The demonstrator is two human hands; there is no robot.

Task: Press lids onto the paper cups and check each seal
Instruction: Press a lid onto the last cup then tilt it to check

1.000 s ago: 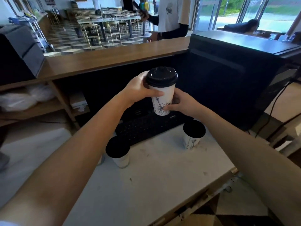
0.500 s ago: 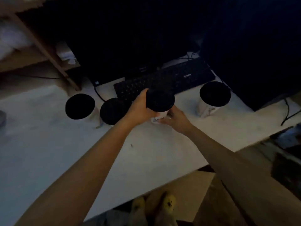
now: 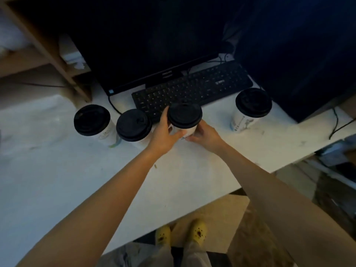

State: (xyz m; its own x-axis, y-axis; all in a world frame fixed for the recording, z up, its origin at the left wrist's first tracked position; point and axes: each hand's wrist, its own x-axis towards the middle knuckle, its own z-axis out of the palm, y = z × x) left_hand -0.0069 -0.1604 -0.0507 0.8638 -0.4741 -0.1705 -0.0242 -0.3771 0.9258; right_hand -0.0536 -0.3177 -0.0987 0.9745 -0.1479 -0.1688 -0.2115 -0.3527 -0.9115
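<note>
A white paper cup with a black lid [image 3: 184,117] is held low over the white counter [image 3: 81,182], in front of the keyboard. My left hand [image 3: 164,132] wraps its left side and my right hand [image 3: 204,136] grips its lower right side. Two more lidded cups [image 3: 92,120] [image 3: 134,125] stand side by side to the left. Another lidded cup [image 3: 253,103] stands apart on the right. Whether the held cup touches the counter I cannot tell.
A black keyboard [image 3: 194,88] and a dark monitor [image 3: 146,47] sit right behind the cups. A large dark box [image 3: 300,54] fills the back right. Wooden shelves [image 3: 48,54] stand at the back left. Cables [image 3: 339,124] trail over the right edge. The counter's front edge runs close to my feet.
The cup came down from chest height to the counter between the other cups, both hands still on it. My view tilted downward, and the scene turned dark.
</note>
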